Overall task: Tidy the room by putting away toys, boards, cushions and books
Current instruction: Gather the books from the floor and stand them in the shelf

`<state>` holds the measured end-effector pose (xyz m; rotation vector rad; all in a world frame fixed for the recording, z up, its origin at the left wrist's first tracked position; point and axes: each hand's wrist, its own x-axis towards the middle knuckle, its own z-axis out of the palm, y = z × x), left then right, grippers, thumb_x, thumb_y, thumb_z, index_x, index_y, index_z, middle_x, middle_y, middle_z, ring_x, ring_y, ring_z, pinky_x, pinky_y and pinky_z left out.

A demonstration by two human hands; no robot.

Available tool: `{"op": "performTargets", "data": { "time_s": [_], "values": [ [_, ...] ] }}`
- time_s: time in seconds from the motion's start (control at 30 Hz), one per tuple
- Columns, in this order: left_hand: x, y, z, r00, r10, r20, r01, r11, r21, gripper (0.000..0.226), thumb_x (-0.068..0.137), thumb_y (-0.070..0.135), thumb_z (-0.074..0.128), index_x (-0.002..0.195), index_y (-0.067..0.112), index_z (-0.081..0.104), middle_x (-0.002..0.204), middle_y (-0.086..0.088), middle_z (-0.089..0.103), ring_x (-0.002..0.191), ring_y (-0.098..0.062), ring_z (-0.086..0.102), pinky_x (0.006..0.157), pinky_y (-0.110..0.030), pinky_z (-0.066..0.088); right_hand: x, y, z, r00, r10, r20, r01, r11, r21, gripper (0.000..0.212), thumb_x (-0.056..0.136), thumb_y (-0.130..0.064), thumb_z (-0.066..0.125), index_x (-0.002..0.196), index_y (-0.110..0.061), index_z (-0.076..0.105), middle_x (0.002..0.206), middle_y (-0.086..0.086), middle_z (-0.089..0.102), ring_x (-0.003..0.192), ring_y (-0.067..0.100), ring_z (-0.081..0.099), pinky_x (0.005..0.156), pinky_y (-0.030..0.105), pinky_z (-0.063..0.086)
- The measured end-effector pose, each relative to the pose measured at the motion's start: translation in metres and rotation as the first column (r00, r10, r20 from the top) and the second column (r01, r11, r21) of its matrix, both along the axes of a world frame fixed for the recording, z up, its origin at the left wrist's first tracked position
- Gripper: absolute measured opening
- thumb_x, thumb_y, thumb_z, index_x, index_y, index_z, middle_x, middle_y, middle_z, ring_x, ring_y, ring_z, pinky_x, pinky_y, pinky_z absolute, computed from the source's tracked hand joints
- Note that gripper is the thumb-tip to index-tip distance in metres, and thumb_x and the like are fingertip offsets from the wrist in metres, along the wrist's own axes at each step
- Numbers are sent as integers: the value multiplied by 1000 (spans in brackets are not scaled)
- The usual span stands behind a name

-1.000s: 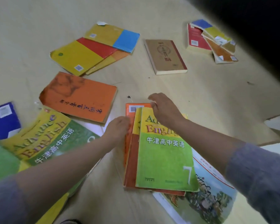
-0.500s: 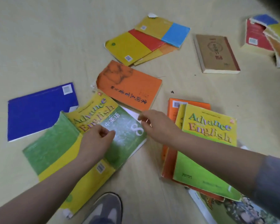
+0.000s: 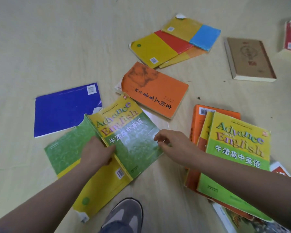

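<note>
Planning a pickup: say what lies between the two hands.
The green English book, in the head view; the left hand and right hand hold it.

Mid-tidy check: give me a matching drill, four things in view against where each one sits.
Things:
1. blue book
2. brown book
3. orange book with black writing
4. right hand

Places:
A. at the right edge of the open green book
B. upper right, lying alone
C. left of the open green book
D. centre, just beyond the open green book

Pairs: 1-C, 2-B, 3-D, 4-A
</note>
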<state>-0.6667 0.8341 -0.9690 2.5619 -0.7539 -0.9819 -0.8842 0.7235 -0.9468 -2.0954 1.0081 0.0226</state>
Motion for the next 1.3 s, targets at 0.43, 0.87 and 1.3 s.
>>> {"op": "performTargets", "data": {
  "time_s": [0.43,0.87,1.3],
  "values": [
    [-75,-53,76,850,-38,-526,-271,825,-497,21,86,-1,54,103,11,51,97,-10,67,71,-22,73,56,-32,58,-52,-14,12,923,-383,35,363,898,247,24,96,-31,54,113,-16,61,105,-4,63,96,14,59,89,35,50],
    [-176,-117,123,591,-341,-731,-191,822,-537,16,90,4,49,88,16,59,69,-1,65,55,-15,59,46,-17,47,-165,-11,52,422,-907,4,452,214,866,56,79,-55,57,120,-18,66,112,10,71,102,26,69,90,42,53],
    [-228,-106,14,752,-653,-93,530,682,-504,6,85,23,67,85,25,62,70,3,60,66,-17,55,61,-29,41,-231,64,-8,407,-907,106,900,418,123,16,93,-26,61,105,-18,65,91,-6,70,82,7,65,67,22,43]
  ]
}}
